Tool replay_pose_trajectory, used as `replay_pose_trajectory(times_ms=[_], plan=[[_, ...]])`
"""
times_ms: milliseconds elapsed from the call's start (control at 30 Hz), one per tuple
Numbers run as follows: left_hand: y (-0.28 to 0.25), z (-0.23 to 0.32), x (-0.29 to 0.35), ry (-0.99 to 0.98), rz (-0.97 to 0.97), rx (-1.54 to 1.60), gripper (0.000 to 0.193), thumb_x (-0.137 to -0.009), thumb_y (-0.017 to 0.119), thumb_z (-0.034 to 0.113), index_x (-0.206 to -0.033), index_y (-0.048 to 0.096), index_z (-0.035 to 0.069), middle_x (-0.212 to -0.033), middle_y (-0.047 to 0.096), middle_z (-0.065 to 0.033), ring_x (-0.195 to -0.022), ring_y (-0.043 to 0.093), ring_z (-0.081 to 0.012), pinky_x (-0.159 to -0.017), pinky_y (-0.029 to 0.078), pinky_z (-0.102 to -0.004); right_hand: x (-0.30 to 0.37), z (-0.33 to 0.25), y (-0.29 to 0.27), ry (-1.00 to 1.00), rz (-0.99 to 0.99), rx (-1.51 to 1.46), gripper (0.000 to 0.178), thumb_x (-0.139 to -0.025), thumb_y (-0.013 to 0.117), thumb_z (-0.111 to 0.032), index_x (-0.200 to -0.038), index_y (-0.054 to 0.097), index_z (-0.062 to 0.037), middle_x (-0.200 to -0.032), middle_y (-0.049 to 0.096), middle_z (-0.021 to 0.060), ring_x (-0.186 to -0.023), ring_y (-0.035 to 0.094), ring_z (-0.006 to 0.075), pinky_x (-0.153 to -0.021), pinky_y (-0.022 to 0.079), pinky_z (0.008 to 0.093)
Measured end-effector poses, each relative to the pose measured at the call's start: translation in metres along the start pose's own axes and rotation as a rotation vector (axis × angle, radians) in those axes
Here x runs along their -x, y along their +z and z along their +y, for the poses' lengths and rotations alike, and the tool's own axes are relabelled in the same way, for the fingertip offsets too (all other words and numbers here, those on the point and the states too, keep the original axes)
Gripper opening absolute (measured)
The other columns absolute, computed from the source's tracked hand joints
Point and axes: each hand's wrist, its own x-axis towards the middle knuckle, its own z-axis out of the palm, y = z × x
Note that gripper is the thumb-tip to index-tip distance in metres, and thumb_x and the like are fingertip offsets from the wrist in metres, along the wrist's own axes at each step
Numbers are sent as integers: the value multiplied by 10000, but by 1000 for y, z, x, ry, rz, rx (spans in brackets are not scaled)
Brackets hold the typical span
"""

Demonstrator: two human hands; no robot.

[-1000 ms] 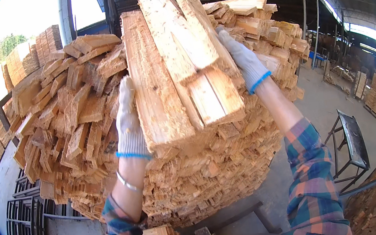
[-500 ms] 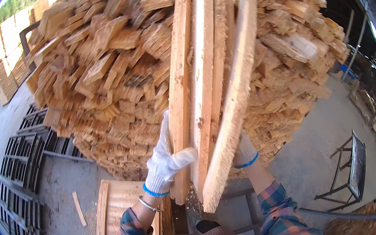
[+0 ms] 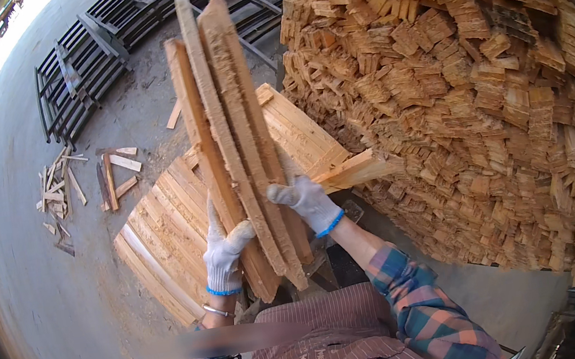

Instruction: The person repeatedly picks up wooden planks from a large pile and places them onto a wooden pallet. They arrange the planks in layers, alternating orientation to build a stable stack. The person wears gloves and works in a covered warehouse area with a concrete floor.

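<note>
Board bundle: We are holding several rough-sawn boards (image 3: 239, 105) side by side at the centre of the frame, their uneven far ends pointing toward the top.
Left gloved hand: We are gripping the bundle's left side near its lower end with the left gloved hand (image 3: 223, 256), thumb lying over the outer board.
Right gloved hand: We are pressing the right side with the right gloved hand (image 3: 312, 207); the boards are hiding part of its fingers.
Slip hazard: We are relying on side pressure, so an inner board could slide out if either hand eases.
Tilt hazard: We are clasping the bundle low; its long overhang could be levering the far ends downward.
Contact hazard: We are seeing the bundle overlap the row of parallel boards (image 3: 153, 246) at centre left; the clearance we cannot tell, and a drop could disturb that row.
Snag hazard: We are working just beside a projecting board (image 3: 348, 169); a rightward sweep could catch the glove or knock the tall lumber pile (image 3: 455, 119) at right.
Trip hazard: We are facing loose scraps (image 3: 57, 186) on the floor at left; stepping there could upset footing.
</note>
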Motion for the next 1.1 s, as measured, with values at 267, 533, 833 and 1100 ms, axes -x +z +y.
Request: replay_pose_trajectory(times_ms=[267, 533, 833, 1100], plan=[[-101, -182, -102, -263, 368, -153, 911, -811, 767, 120, -1558, 248, 68, -1346, 560, -158, -1067, 625, -227, -897, 540, -336, -116, 244, 118, 189, -112, -35, 787, -943, 583, -459, -1538, 272, -47, -1431, 503, 239, -1275, 538, 351, -1018, 464, 425], [-90, -284, -157, -168, 683, -1131, 1077, -739, 771, 606, -1506, 328, -7, -1490, 418, -267, -1342, 458, -389, -1075, 407, -408, -68, 267, -46, 465, 270, 196, 525, -900, 711, -261, -1378, 542, -125, -1293, 638, 153, -1178, 617, 283, -1005, 498, 412], [-89, -293, -170, -132, 694, -1204, 1035, -717, 811, 552, -1457, 395, -41, -1456, 443, -293, -1339, 452, -413, -1102, 387, -432, -93, 400, -113, 341, 653, -713, 639, -794, 815, -81, -1344, 501, 6, -1228, 601, 73, -1045, 571, 152, -858, 511, 296], [-119, -289, -162, -204, 1039, -999, 949, -769, 718, 683, -1447, 484, 62, -821, 695, -151, -660, 594, -187, -636, 498, -368, -82, 313, -69, 436, 130, -625, 462, -920, 668, -89, -1307, 473, 69, -1079, 660, 131, -891, 662, 175, -724, 555, 213]])
